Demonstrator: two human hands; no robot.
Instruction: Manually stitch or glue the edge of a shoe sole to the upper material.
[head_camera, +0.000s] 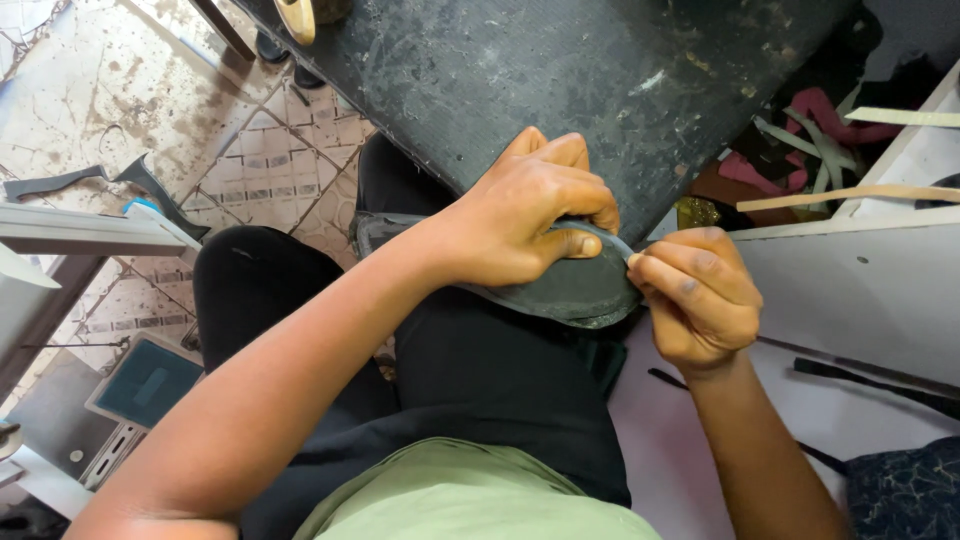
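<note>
A dark grey shoe sole (560, 290) lies across my lap, over black trousers. My left hand (530, 210) presses down on top of it, fingers curled over its far edge. My right hand (695, 295) pinches a thin grey strip (610, 238) at the sole's rim, between thumb and forefinger. Part of the sole is hidden under my left hand.
A black ribbed work mat (560, 70) covers the bench ahead. A white board (860, 290) with dark strips lies to the right. Scraps of pink and pale material (820, 130) fill a gap at upper right. Tiled floor (250, 160) and a grey tray (145, 385) sit to the left.
</note>
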